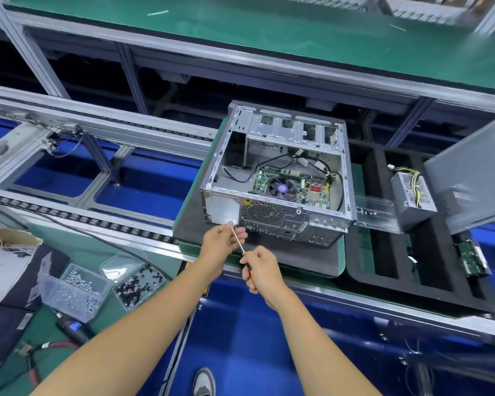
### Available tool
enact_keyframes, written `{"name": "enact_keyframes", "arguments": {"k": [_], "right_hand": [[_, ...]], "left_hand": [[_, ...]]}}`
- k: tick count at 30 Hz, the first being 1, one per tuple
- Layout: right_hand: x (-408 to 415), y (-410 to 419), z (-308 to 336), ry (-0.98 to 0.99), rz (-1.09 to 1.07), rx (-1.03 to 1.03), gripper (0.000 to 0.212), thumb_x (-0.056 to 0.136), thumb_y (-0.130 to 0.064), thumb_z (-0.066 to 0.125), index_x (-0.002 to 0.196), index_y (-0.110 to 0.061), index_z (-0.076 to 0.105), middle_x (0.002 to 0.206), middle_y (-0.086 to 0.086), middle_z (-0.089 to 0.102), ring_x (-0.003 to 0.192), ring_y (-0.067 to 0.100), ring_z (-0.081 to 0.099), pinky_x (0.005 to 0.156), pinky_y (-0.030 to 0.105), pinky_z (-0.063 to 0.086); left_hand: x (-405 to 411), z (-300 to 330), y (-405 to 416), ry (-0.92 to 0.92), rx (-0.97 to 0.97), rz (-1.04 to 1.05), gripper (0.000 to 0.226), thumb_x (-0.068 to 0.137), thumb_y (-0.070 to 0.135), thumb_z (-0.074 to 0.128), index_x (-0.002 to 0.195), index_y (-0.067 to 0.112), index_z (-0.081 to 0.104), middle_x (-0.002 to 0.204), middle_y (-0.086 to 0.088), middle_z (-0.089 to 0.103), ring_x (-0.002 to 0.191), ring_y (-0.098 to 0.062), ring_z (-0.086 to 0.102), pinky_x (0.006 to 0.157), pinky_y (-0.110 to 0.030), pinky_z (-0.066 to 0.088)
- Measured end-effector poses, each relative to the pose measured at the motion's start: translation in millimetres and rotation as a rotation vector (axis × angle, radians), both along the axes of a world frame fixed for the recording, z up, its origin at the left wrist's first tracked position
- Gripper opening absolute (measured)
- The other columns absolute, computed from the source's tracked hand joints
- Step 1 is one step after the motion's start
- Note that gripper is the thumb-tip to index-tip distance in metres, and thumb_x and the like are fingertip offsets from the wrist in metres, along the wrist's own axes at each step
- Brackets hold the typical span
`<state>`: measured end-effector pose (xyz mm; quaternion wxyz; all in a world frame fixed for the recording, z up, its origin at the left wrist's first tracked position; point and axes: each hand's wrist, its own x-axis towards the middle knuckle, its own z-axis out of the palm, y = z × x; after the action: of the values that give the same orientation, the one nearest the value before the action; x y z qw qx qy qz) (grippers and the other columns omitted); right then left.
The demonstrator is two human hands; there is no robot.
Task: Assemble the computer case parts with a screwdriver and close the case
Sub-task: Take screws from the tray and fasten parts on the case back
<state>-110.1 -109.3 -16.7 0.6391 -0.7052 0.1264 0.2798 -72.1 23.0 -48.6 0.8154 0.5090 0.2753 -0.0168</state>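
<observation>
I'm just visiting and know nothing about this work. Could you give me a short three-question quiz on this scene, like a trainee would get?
1. True or false: the open grey metal computer case already has its side panel on.
2. Which hand grips the orange-and-black handle of the thin screwdriver: A) left hand B) right hand?
3. Fill in: the clear plastic tubs of small screws sit to the ____ of the hands.

Key: 1. False, the motherboard shows inside. 2. B; the left hand pinches the shaft near the tip. 3. Left.

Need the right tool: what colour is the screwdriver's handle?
Orange and black handle, gripped by the right hand; head view.
</observation>
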Motion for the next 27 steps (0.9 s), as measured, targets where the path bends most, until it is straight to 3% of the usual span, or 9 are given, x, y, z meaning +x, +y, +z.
{"name": "enact_keyframes", "arguments": {"k": [6,13,19,27], "right_hand": [[-4.3,-10.6,0.1,-0.011,-0.018,0.009,0.007,0.097,-0.009,0.048,0.09,-0.008,0.052,0.055,0.008,0.054,0.039,0.016,0.032,0.041,0.022,0.021],[-6.4,-17.0,2.3,-0.004,0.005,0.01,0.008,0.096,-0.009,0.048,0.089,-0.009,0.05,0.055,0.009,0.054,0.037,0.014,0.031,0.04,0.02,0.021],[-7.8,-22.6,4.3,0.001,-0.029,0.016,0.009,0.096,-0.01,0.048,0.088,-0.009,0.051,0.055,0.008,0.053,0.038,0.014,0.03,0.041,0.021,0.02],[-11.2,-30.9,0.6,0.032,-0.07,0.04,0.008,0.096,-0.01,0.047,0.089,-0.01,0.051,0.054,0.006,0.052,0.04,0.015,0.027,0.042,0.021,0.019]], "left_hand": [[-4.3,11.5,1.1,-0.071,-0.028,-0.026,0.025,0.108,0.023,0.046,0.109,0.001,0.057,0.095,-0.01,0.078,0.092,-0.026,0.076,0.071,-0.027,0.06],[-5.9,16.1,-4.4,-0.055,0.057,-0.058,0.022,0.107,0.023,0.049,0.103,0.004,0.058,0.081,-0.006,0.076,0.076,-0.022,0.076,0.064,-0.025,0.059],[-7.1,20.9,-9.7,-0.128,0.055,-0.101,0.027,0.109,0.025,0.043,0.107,0.0,0.054,0.09,-0.01,0.078,0.09,-0.029,0.076,0.07,-0.027,0.06],[-1.8,15.7,-16.9,-0.111,0.087,-0.198,0.02,0.109,0.022,0.044,0.105,0.003,0.05,0.091,-0.015,0.077,0.088,-0.035,0.076,0.067,-0.031,0.061]]}}
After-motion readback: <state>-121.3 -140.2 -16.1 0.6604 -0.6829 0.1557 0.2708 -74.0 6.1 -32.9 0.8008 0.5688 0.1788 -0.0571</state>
